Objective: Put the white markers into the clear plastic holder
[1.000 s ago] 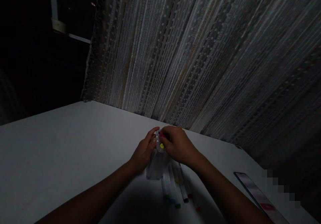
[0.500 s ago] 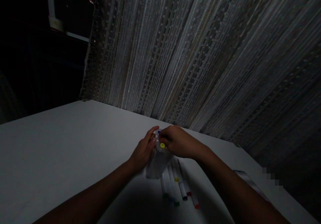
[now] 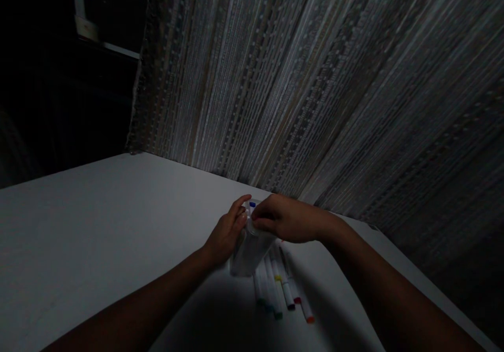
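Where the hands (image 3: 225, 234) (image 3: 289, 218) nearly meet, a clear container (image 3: 244, 260) sits between them.

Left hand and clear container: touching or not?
Touching. The head view shows the left hand with its fingers against the clear container, at its upper left side.

Striped curtain (image 3: 275, 79) behind white table (image 3: 137, 226)

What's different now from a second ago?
The right hand moved slightly right, its fingers now over where the yellow cap showed on the box. That cap and the pink one no longer show; the blue cap shows better. I can't tell if anything's held. The right arm now hides the phone. The left hand stayed on the box; the pens stayed put.
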The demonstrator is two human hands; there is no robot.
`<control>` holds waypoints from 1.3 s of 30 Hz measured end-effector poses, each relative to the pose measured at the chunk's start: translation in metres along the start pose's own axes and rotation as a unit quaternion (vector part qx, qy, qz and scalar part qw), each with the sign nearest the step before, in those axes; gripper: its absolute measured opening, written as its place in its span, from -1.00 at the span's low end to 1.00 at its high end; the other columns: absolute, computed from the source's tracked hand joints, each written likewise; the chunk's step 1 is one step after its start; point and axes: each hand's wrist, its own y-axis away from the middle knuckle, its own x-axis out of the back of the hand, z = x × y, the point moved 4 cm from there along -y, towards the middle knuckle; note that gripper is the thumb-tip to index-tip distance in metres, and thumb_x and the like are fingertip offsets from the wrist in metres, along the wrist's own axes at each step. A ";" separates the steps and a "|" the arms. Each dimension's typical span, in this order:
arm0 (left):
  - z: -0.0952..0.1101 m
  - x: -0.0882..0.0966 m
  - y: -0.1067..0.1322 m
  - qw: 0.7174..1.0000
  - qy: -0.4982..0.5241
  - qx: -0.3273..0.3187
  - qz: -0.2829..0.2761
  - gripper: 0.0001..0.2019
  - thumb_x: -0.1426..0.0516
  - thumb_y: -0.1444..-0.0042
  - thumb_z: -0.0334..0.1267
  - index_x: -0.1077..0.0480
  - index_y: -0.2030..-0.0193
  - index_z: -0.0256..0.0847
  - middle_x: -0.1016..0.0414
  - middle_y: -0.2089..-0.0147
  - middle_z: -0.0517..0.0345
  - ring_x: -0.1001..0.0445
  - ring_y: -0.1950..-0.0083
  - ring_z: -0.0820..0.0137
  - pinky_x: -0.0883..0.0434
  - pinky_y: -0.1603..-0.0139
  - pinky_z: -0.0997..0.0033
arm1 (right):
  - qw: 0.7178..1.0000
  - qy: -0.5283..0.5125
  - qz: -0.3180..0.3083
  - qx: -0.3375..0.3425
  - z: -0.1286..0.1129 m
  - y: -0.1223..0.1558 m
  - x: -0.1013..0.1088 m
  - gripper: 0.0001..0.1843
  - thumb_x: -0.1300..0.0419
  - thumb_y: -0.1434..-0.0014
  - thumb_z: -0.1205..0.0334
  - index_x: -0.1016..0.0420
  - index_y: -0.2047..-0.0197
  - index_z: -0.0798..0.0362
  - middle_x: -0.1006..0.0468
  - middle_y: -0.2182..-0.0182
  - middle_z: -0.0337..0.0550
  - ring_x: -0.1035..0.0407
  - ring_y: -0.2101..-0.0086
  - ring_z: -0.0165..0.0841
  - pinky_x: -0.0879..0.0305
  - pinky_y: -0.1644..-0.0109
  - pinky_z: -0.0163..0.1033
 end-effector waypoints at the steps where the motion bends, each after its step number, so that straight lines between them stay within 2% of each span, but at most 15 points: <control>1: 0.000 0.000 0.000 1.000 0.002 0.001 0.000 -0.47 0.19 -0.23 0.02 -0.02 -0.23 -0.25 -0.27 0.39 0.20 -0.28 0.41 0.36 -0.29 0.11 0.28 | 1.000 0.005 0.000 0.001 -0.001 0.000 0.000 -0.76 -0.06 -0.11 0.47 -0.30 0.58 0.18 -0.24 0.67 -0.33 -0.11 0.59 -0.52 0.04 0.50 -0.37; 6: 0.000 0.001 -0.001 1.000 0.007 0.003 -0.001 -0.47 0.19 -0.23 0.02 -0.02 -0.23 -0.26 -0.27 0.38 0.20 -0.28 0.42 0.36 -0.29 0.11 0.30 | 0.999 0.018 -0.026 -0.006 -0.002 -0.002 -0.001 -0.79 -0.02 -0.03 0.50 -0.23 0.59 0.13 -0.21 0.68 -0.34 -0.10 0.61 -0.51 0.03 0.52 -0.37; 9: 0.000 0.001 -0.001 1.000 0.005 0.001 -0.003 -0.48 0.20 -0.24 0.01 0.00 -0.24 -0.26 -0.27 0.38 0.19 -0.30 0.37 0.34 -0.28 0.10 0.29 | 0.997 -0.001 -0.075 0.000 0.000 -0.002 -0.004 -0.86 -0.07 0.01 0.47 -0.24 0.56 0.13 -0.23 0.65 -0.34 -0.13 0.61 -0.51 0.01 0.55 -0.38; 12: 0.001 0.000 0.000 1.000 0.007 0.005 -0.006 -0.47 0.19 -0.24 0.01 0.00 -0.24 -0.27 -0.28 0.38 0.18 -0.34 0.29 0.29 -0.28 0.10 0.29 | 0.997 -0.009 -0.083 0.001 0.001 -0.003 -0.005 -0.86 -0.14 0.00 0.43 -0.26 0.53 0.13 -0.27 0.62 -0.33 -0.16 0.59 -0.50 -0.01 0.54 -0.40; 16: -0.001 0.000 -0.001 1.000 0.013 0.016 0.004 -0.46 0.21 -0.24 0.04 -0.02 -0.24 -0.26 -0.32 0.37 0.16 -0.36 0.24 0.27 -0.27 0.07 0.27 | 0.999 -0.015 -0.036 -0.013 0.002 -0.006 -0.006 -0.78 -0.25 -0.01 0.40 -0.26 0.56 0.15 -0.22 0.66 -0.38 -0.13 0.60 -0.52 0.02 0.54 -0.39; 20: -0.004 0.001 -0.002 1.000 0.012 0.023 0.015 -0.44 0.22 -0.24 0.07 -0.06 -0.23 -0.26 -0.38 0.32 0.10 -0.38 0.19 0.23 -0.27 0.04 0.24 | 0.996 -0.084 0.027 -0.008 0.006 -0.006 -0.008 -0.81 -0.31 0.05 0.44 -0.34 0.53 0.18 -0.24 0.63 -0.38 -0.17 0.54 -0.50 0.00 0.47 -0.39; 26: -0.005 0.000 -0.001 1.000 0.012 0.021 0.015 -0.43 0.23 -0.24 0.09 -0.06 -0.24 -0.26 -0.41 0.27 0.07 -0.38 0.12 0.21 -0.27 0.02 0.23 | 0.994 -0.092 0.065 0.004 0.012 -0.004 -0.011 -0.75 -0.13 -0.15 0.36 -0.29 0.56 0.15 -0.24 0.62 -0.33 -0.15 0.53 -0.48 0.04 0.46 -0.35; 31: -0.002 0.000 -0.001 1.000 0.012 0.018 0.012 -0.44 0.22 -0.25 0.07 -0.05 -0.24 -0.28 -0.39 0.32 0.11 -0.38 0.16 0.24 -0.28 0.06 0.27 | 0.997 -0.036 0.071 -0.020 0.007 -0.003 -0.012 -0.81 -0.04 -0.18 0.42 -0.29 0.48 0.15 -0.33 0.54 -0.24 -0.18 0.49 -0.45 0.00 0.42 -0.34; 34: -0.002 0.000 -0.001 1.000 0.014 0.018 0.016 -0.44 0.21 -0.25 0.06 -0.05 -0.24 -0.29 -0.39 0.34 0.11 -0.39 0.17 0.24 -0.29 0.07 0.26 | 0.994 -0.033 0.097 -0.035 0.005 -0.002 -0.010 -0.83 0.00 -0.20 0.42 -0.26 0.44 0.13 -0.33 0.53 -0.23 -0.17 0.49 -0.44 -0.01 0.42 -0.34; 37: -0.004 -0.001 -0.002 1.000 0.014 0.014 0.015 -0.44 0.18 -0.24 0.06 -0.06 -0.23 -0.29 -0.42 0.29 0.07 -0.40 0.11 0.22 -0.31 0.04 0.25 | 0.987 -0.060 0.141 -0.039 0.008 -0.001 -0.010 -0.86 0.02 -0.21 0.42 -0.21 0.40 0.10 -0.32 0.51 -0.24 -0.18 0.47 -0.43 -0.03 0.41 -0.34; 39: -0.004 -0.001 -0.002 1.000 0.015 0.015 0.016 -0.45 0.16 -0.23 0.06 -0.08 -0.23 -0.28 -0.44 0.18 0.01 -0.37 0.01 0.19 -0.30 -0.01 0.23 | 0.982 -0.084 0.164 -0.035 0.011 -0.002 -0.011 -0.88 0.02 -0.17 0.46 -0.20 0.38 0.10 -0.31 0.49 -0.25 -0.20 0.46 -0.42 -0.04 0.39 -0.35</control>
